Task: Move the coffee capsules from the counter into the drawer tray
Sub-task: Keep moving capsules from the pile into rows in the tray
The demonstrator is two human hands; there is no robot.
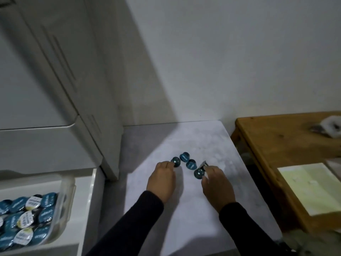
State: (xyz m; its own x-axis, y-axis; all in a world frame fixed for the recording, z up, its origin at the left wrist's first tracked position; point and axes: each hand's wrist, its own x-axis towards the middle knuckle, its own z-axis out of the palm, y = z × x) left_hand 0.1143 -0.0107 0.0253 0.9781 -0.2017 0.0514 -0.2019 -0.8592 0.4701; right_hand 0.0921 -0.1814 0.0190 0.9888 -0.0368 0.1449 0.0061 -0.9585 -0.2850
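Capsules, four small teal foil-topped coffee pods [185,163], sit clustered on our pale marble counter [212,145]; our left hand [162,179] pinches the leftmost, our right hand [215,183] grips the rightmost. Pickup underway, we judge; next, carry both left into the clear plastic drawer tray [63,193].

Four capsules lay on the counter [184,209] in a row between the grips: one [175,161] at the left grip [162,179], one [199,173] at the right grip [216,183], two [184,157] [191,164] between. Far left of the left grip, the drawer tray [66,193] held more capsules [25,215].
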